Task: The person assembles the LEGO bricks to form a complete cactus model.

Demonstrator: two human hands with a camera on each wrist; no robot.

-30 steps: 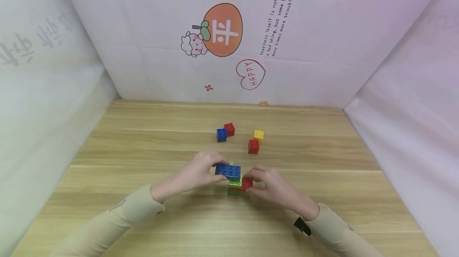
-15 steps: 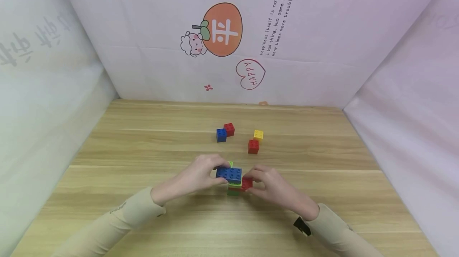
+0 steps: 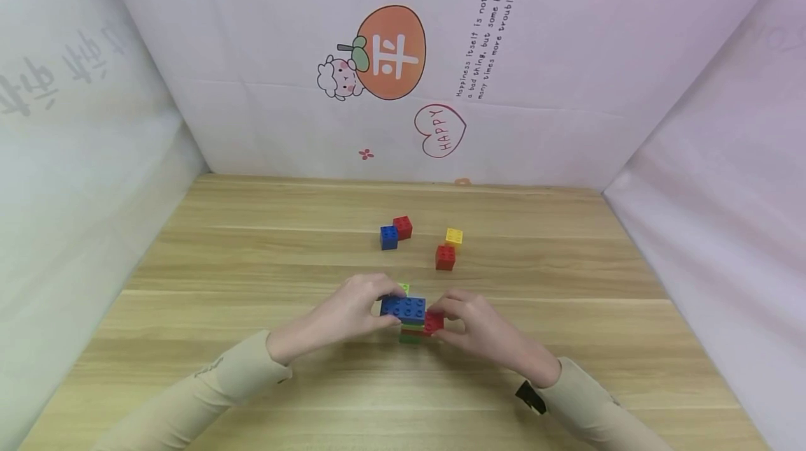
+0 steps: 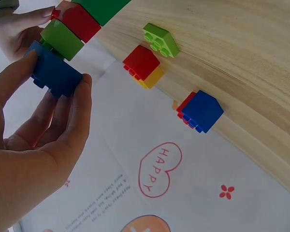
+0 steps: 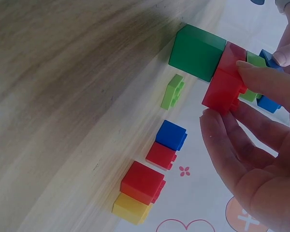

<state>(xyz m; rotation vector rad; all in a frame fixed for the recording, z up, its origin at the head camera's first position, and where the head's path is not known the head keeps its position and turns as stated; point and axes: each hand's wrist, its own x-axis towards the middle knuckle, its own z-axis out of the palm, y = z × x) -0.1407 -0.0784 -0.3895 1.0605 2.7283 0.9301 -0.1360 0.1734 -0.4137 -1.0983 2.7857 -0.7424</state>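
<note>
My left hand [image 3: 352, 311] pinches a long blue toy brick [image 3: 404, 309] between thumb and fingers. The blue brick sits over the light green brick [image 4: 63, 39] of a small stack, with a stud showing in a slight gap at one side. Below the light green brick comes a red brick [image 5: 222, 91], and a dark green brick [image 5: 197, 52] forms the base. From the other side, my right hand [image 3: 475, 328] grips the red brick, which juts out to the right, thumb on one face and fingertips on the other.
Behind the stack lies a flat light green brick [image 4: 161, 39], partly hidden in the head view. Farther back on the wooden table [image 3: 252, 248] are a blue brick [image 3: 389, 238] touching a red one [image 3: 403, 227], and another red brick [image 3: 445, 257] beside a yellow one [image 3: 454, 236]. White printed cloth [image 3: 264, 122] encloses the table.
My left hand has brought the blue brick down and slightly right, so it now covers the light green brick's top. My right hand has stayed on the red brick.
</note>
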